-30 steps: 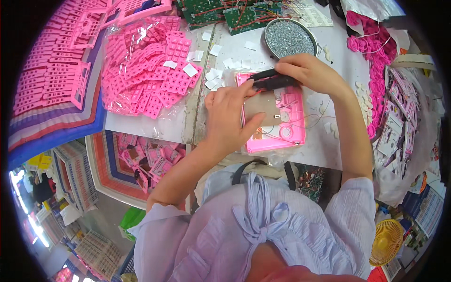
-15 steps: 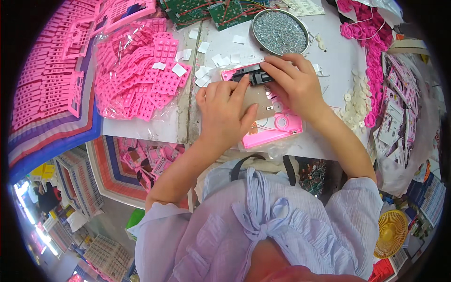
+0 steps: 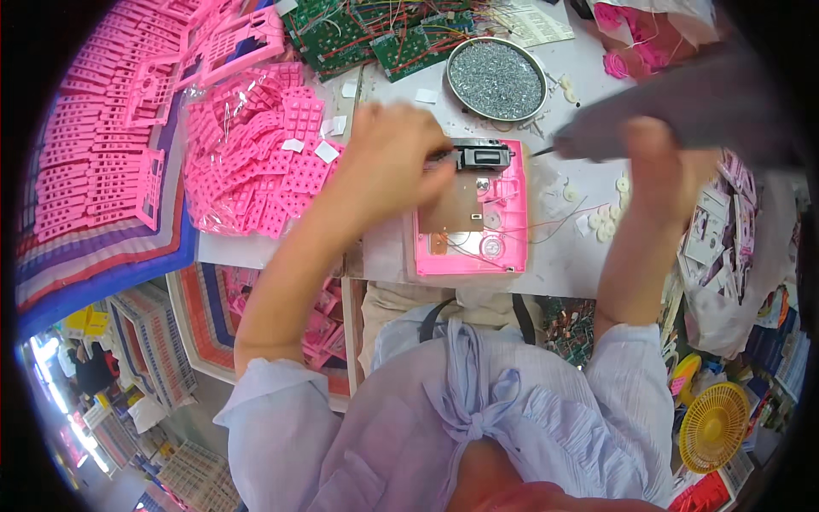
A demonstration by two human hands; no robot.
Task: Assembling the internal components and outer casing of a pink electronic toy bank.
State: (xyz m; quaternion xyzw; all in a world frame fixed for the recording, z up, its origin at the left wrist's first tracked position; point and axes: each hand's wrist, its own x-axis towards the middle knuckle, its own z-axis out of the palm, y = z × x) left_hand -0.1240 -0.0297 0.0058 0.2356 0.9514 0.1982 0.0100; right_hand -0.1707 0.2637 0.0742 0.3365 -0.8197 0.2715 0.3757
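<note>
A pink plastic casing (image 3: 471,266) lies on the worktable with a brown board (image 3: 448,213), thin wires and a black plastic part (image 3: 486,158) on its far end. My left hand (image 3: 399,162), blurred by motion, is over the left end of the black part; whether its fingers touch or hold anything is unclear. In my right hand (image 3: 665,166) is a dark grey electric screwdriver (image 3: 614,124), also smeared. It lies tilted sideways, its thin bit pointing left toward the casing's right edge and apart from it.
A round metal dish of screws (image 3: 497,81) stands beyond the casing, beside green circuit boards (image 3: 337,38). Bagged pink keypads (image 3: 256,154) and stacked pink frames (image 3: 94,154) lie left. Small white discs (image 3: 606,224) are scattered right, near a bag of printed pieces (image 3: 725,230).
My right hand has left the black part and now holds the screwdriver at the right. My left hand has shifted up and slightly left, uncovering more of the casing.
</note>
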